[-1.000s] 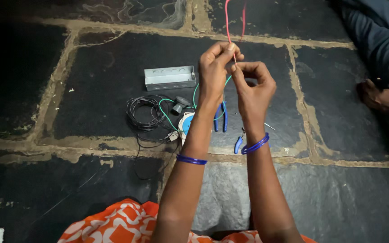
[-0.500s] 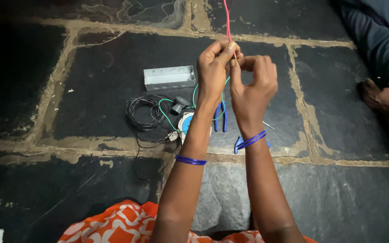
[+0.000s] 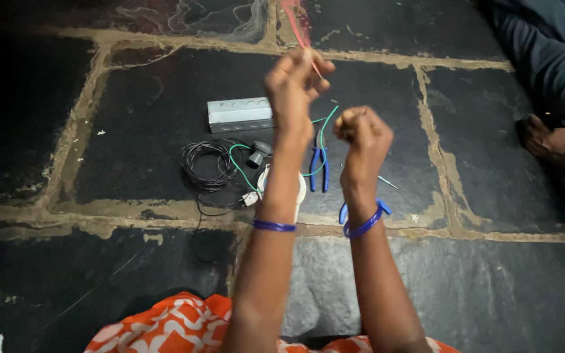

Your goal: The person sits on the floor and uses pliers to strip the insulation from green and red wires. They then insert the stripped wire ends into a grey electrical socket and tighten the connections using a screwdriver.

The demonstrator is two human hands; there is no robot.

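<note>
A thin red wire (image 3: 299, 29) runs up and out of the top of the view, blurred along its length. The left hand (image 3: 293, 85) is raised above the floor and pinches this wire between thumb and fingertips. Just to its right and a little lower, the right hand (image 3: 361, 134) is curled into a closed fist; whether it grips anything cannot be told. Each wrist carries a blue bangle (image 3: 273, 225).

Below the hands, on the dark stone floor (image 3: 132, 131) with pale mortar joints, lies a small cluster of things. A grey rectangular metal box (image 3: 240, 114) with round knock-out marks along its side lies to the left of the left hand. Near it, lower, sits a coil of black cable (image 3: 205, 165), with a green wire (image 3: 238, 167) curving across it toward a white round fitting (image 3: 264, 183), partly hidden by the left forearm. Blue-handled pliers (image 3: 318, 167) lie between the two forearms. An orange and white patterned cloth (image 3: 178, 330) shows at the bottom edge. At the far right, another person's leg in blue cloth (image 3: 550, 59) rests on the floor, well apart.
</note>
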